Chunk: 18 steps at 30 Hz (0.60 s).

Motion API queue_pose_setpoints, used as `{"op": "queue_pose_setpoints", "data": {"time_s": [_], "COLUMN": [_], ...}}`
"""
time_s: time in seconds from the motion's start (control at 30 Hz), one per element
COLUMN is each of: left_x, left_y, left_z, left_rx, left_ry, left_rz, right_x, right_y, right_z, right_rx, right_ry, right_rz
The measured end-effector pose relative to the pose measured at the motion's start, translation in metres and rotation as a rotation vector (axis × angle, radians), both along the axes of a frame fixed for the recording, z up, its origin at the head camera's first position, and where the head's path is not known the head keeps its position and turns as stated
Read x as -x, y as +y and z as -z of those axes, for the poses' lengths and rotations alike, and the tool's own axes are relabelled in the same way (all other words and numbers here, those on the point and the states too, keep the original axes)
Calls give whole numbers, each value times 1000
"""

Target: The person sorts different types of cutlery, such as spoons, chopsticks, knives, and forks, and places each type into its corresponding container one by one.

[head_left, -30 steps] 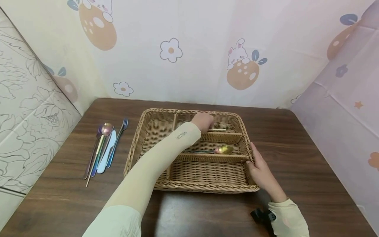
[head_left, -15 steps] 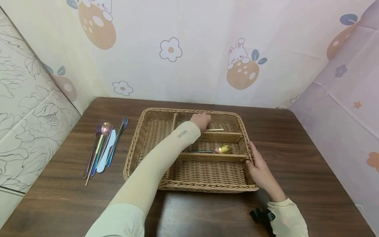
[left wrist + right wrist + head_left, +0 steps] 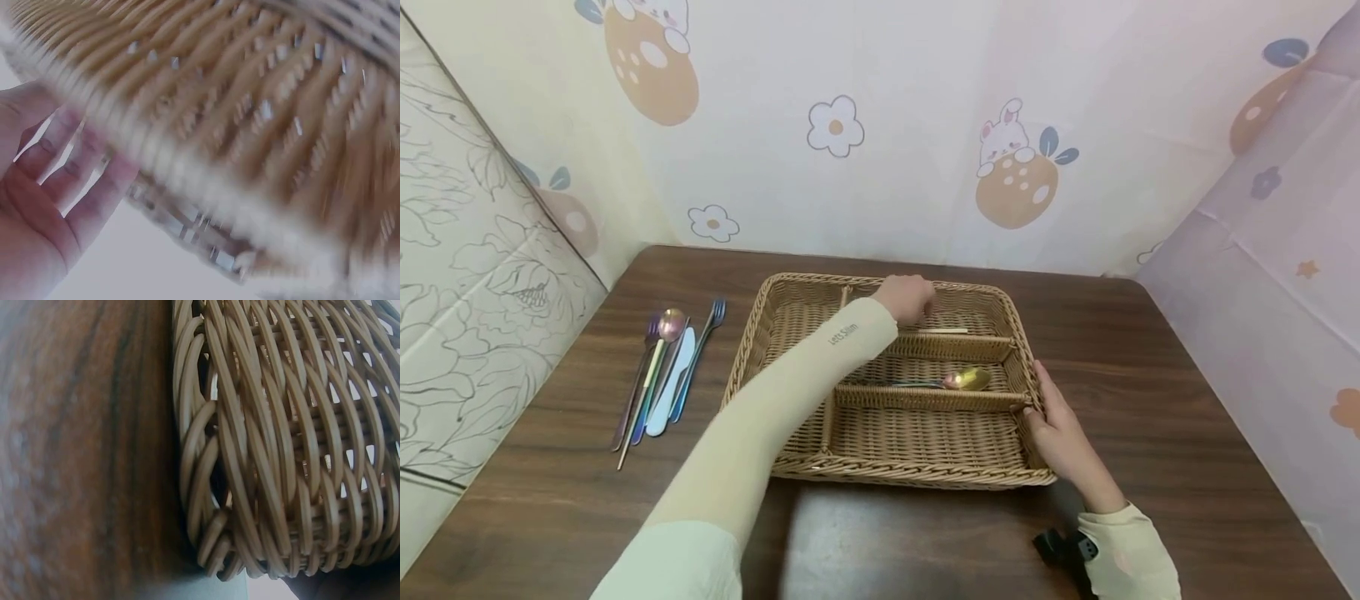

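Wicker basket [image 3: 925, 433] near the middle of a dark wooden table [image 3: 1150, 350], split into compartments by woven dividers. Toward the table's left edge, well apart from the basket: a loose bundle of cutlery [image 3: 658, 375] lying side by side, handles toward the near edge, among them a rose-toned spoon [image 3: 668, 327], a pale blue knife [image 3: 672, 385] and a blue fork [image 3: 706, 333]. Left hand [image 3: 908, 298] reached across the basket in a cream sleeve [image 3: 790, 392], hovering over the far compartment beside the far rim, just by a thin pale stick-like piece [image 3: 943, 331] lying along the divider; fingers loosely bent and spread in the left wrist view [image 3: 37, 187], nothing seen in their grasp, blurred weave close above them. Gold spoon [image 3: 966, 379] flat in the middle compartment, bowl toward the basket's right side, handle pointing left. Right hand [image 3: 1060, 437] at the basket's right rim near the front corner, fingers laid along the wicker wall and touching it; firm grip or mere rest, cannot tell. Right wrist view filled with the basket's side [image 3: 281, 456] standing on the table.
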<state>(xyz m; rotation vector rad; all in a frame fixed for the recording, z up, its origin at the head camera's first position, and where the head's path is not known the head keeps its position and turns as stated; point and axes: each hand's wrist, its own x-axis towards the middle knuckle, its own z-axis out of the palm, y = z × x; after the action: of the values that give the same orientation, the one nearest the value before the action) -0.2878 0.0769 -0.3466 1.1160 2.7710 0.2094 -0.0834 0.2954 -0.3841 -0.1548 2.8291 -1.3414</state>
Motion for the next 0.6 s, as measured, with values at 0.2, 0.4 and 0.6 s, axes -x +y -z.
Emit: {"op": "queue_pose_setpoints", "data": {"time_s": [0.2,0.4,0.6], "left_x": [-1,-2,-3], "left_y": [-30,-74,-134], "left_z": [-30,-49,-55], "left_rx": [-92,-164,-231], "left_ry": [-19,-75,-77], "left_rz": [21,-29,-132], "right_x": [2,2,2], "right_y": [3,5,5], "right_z": [2,4,4], "right_rx": [-2,6,3], "right_ry": [13,10,16], "right_rz": [6,-4,-6]}}
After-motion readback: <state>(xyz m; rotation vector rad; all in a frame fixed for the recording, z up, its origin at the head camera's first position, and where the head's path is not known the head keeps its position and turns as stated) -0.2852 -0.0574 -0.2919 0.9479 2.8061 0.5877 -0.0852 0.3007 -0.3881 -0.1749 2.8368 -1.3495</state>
